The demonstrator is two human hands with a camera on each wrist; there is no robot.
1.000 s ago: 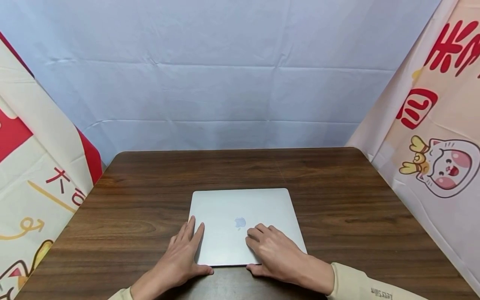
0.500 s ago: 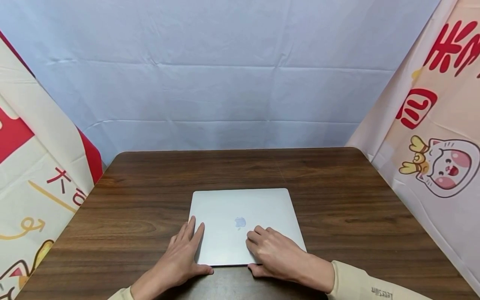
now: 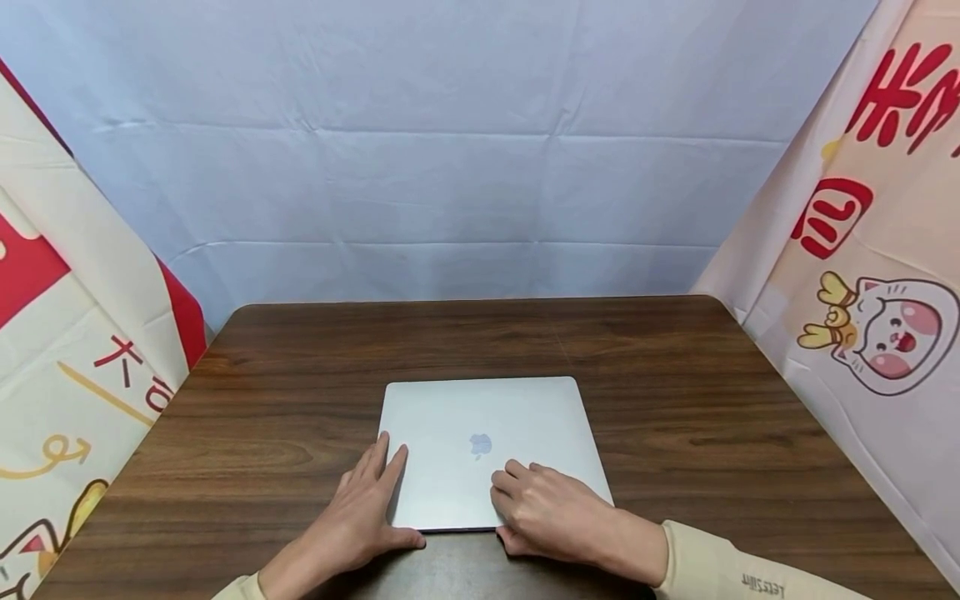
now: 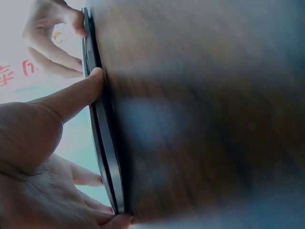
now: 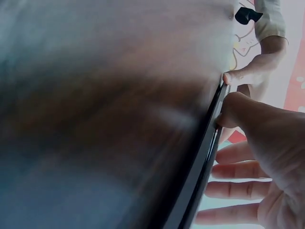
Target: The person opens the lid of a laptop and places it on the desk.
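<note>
A closed silver laptop (image 3: 480, 408) lies flat on the table, its logo facing up. My left hand (image 3: 348, 517) rests at its left side with fingers spread over the edge; in the left wrist view that hand's thumb (image 4: 78, 98) touches the laptop's dark front edge (image 4: 108, 157). Over the front right of the lid is my right hand (image 3: 558, 512), fingers bent in the head view. Seen from the right wrist, its thumb (image 5: 236, 107) meets the front edge (image 5: 202, 157) while the other fingers (image 5: 238, 189) reach across the lid fairly straight.
The brown wooden table (image 3: 300, 350) extends around the laptop. A pale blue cloth (image 3: 435, 167) hangs behind it, and printed cloths hang at the left (image 3: 97, 275) and right (image 3: 840, 333).
The fingers of my right hand have drawn back slightly toward the front edge and bent more, and its thumb has shifted a little. The left hand and laptop look nearly unchanged.
</note>
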